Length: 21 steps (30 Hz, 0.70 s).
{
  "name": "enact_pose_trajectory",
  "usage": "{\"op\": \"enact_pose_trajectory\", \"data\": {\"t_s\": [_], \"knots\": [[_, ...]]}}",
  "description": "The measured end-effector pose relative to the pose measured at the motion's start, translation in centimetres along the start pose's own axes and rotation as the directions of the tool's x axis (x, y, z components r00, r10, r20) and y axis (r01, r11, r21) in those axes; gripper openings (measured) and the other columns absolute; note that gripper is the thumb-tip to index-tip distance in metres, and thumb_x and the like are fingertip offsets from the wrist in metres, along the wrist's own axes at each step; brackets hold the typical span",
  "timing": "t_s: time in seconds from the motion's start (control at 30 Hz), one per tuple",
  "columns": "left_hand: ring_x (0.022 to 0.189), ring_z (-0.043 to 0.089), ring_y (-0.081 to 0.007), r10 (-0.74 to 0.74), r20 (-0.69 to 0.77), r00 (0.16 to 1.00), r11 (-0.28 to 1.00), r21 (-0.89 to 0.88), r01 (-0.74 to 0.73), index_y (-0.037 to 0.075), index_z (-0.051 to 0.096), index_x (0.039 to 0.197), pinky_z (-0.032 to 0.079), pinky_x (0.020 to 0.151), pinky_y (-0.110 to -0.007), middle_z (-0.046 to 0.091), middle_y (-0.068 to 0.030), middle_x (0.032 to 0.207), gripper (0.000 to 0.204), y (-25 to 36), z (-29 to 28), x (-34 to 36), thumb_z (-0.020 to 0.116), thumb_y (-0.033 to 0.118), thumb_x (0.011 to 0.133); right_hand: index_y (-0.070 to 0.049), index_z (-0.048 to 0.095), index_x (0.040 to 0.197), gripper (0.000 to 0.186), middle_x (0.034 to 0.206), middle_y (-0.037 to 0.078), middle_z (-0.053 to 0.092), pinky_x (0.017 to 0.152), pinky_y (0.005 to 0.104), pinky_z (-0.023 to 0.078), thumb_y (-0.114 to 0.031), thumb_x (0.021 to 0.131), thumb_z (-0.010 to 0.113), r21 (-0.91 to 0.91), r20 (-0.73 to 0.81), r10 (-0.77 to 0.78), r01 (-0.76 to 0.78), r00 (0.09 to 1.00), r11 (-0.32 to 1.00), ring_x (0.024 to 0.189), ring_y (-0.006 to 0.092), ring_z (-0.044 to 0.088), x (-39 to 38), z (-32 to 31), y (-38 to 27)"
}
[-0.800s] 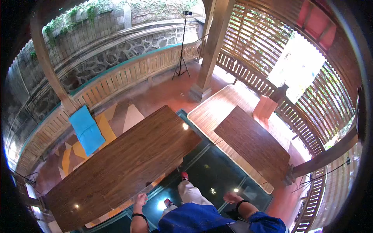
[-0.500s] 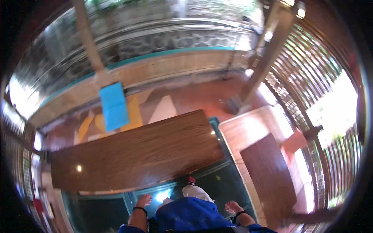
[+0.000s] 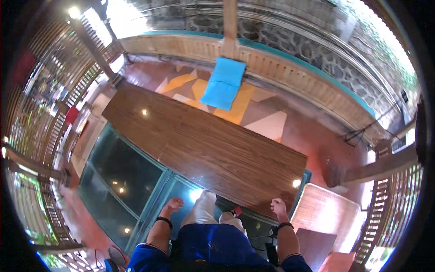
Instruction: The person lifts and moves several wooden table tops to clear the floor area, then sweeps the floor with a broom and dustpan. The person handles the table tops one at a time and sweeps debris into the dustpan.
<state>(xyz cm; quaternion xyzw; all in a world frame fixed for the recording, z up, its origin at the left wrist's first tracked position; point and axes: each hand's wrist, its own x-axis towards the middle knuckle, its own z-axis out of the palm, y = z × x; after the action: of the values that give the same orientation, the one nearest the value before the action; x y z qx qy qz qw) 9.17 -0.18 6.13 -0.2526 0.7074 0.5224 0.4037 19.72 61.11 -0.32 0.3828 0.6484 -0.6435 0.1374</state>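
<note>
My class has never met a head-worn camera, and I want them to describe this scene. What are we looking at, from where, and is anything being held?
There is no machine arm here: the left hand and right hand belong to the person wearing the camera. The view comes from the left of two fisheye cameras on their head, looking down, so straight edges bend toward the rim.

Ahead lies a long brown wooden table, with bright glints on its top. Beyond it, a light-blue folded mat lies on a geometric-patterned rug. To the left are dark, glossy panels framed in teal.

Each wrist wears a dark band. I see nothing held in either hand, though the curled fingers are small in the view.
</note>
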Motion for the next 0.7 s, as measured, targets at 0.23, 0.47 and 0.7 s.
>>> {"op": "enact_pose_trajectory", "data": {"t_s": [0.23, 0.47, 0.7], "knots": [[0.099, 0.061, -0.0222, 0.049, -0.003, 0.999, 0.990, -0.133, -0.049, 0.018, 0.054, 0.119, 0.047, 0.083, -0.042, 0.062, -0.0027, 0.119, 0.036, -5.5, -1.5, 1.1, 0.057, 0.039, 0.090, -0.005, 0.062, 0.102, 0.018, 0.080, 0.006, 0.066, 0.049, 0.0278, 0.047, -0.020, 0.092, 0.060, -0.290, 0.316, 0.010, 0.086, 0.949, 0.953, 0.057, 0.0121, 0.059, 2.4, 12.1, -11.5], [0.102, 0.059, -0.0200, -0.145, -0.024, 0.989, 0.898, -0.423, 0.121, 0.020, 0.057, 0.115, 0.047, 0.081, -0.042, 0.061, -0.0009, 0.121, 0.028, 0.2, 0.6, 8.5, 0.054, 0.035, 0.092, -0.007, 0.062, 0.108, 0.019, 0.085, 0.002, 0.064, 0.054, 0.0265, 0.048, -0.016, 0.091, 0.062, -0.470, 0.406, -0.100, 0.302, 0.908, 0.830, 0.065, 0.0112, 0.059, 10.8, 14.6, -16.0], [0.118, 0.050, -0.0241, 0.092, 0.056, 0.994, 0.915, -0.399, -0.062, 0.018, 0.052, 0.125, 0.043, 0.092, -0.049, 0.051, -0.0039, 0.135, 0.047, 1.3, 5.9, 17.9, 0.066, 0.038, 0.086, -0.004, 0.060, 0.109, 0.029, 0.091, 0.012, 0.065, 0.076, 0.0351, 0.051, -0.018, 0.085, 0.068, -0.571, 0.412, -0.348, 0.537, 0.842, 0.621, 0.084, 0.0221, 0.063, 19.9, 17.6, -26.1]]}}
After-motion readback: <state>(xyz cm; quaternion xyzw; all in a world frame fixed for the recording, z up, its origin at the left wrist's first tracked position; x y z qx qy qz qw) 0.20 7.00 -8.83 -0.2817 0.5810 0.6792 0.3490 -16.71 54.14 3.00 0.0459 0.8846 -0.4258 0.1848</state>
